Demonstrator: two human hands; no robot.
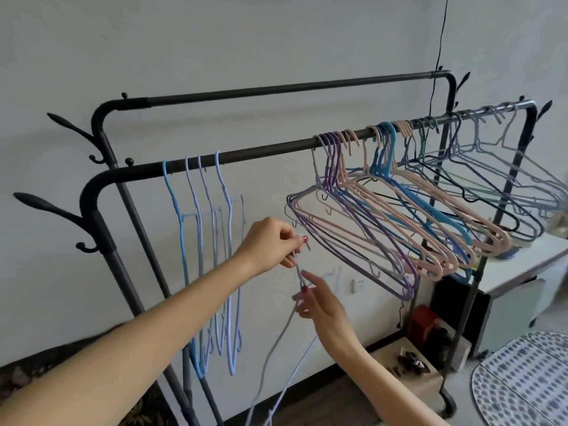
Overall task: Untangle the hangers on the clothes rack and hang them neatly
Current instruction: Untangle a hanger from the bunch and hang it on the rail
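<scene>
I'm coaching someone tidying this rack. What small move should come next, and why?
Probably lift the pale hanger, held by the left hand and right hand, onto the front rail just right of the four hung hangers. It is off the rail, and that stretch is bare.

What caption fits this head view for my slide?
Both hands, left hand and right hand, pinch a pale hanger below the front rail.

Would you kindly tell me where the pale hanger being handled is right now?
In the head view, the pale hanger hangs off the rail, held by both hands between the four sorted hangers and the crowded bunch.
</scene>
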